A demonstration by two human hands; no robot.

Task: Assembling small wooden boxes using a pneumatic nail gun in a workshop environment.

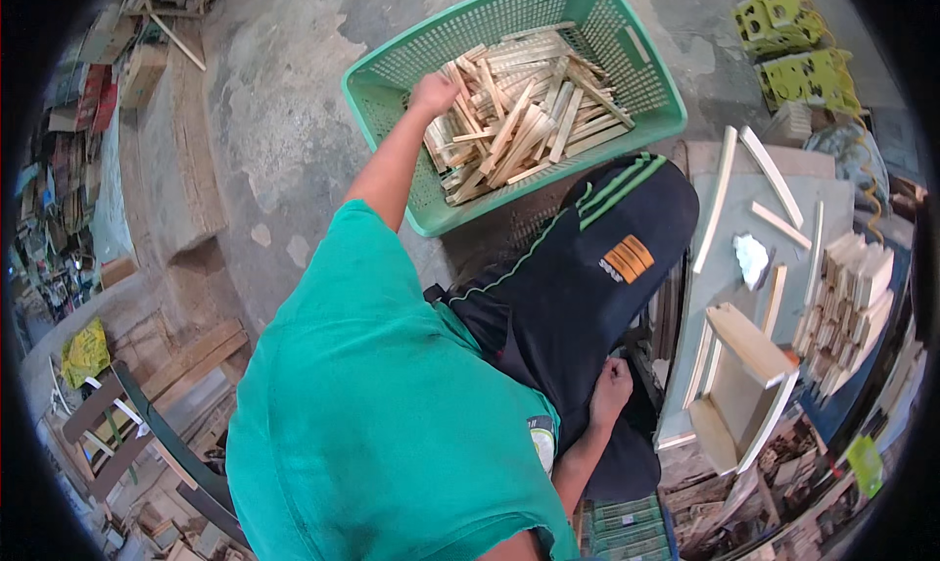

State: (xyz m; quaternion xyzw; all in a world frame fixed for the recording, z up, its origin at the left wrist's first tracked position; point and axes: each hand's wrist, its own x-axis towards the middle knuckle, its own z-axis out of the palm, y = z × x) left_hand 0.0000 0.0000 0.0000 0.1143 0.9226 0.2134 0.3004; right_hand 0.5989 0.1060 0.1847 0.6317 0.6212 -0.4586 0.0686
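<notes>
A green plastic basket (661,111) with perforated sides stands on the floor ahead of me, heaped with short pale wood strips (529,135) lying in all directions. My left hand (434,93) reaches over its left side and touches the left part of the heap. Its fingers are curled, and what they hold, if anything, is hidden. Low beside my thigh, on the right, my right hand (612,390) rests with the fingers folded in and nothing seen in them.
To my right a grey board (720,228) carries loose strips, a white crumpled piece (751,259) and a wooden box frame (739,395). Stacked wood blocks (852,297) stand beyond it. Yellow-green plastic pieces (793,52) lie far right, a chair-like frame (147,424) at left.
</notes>
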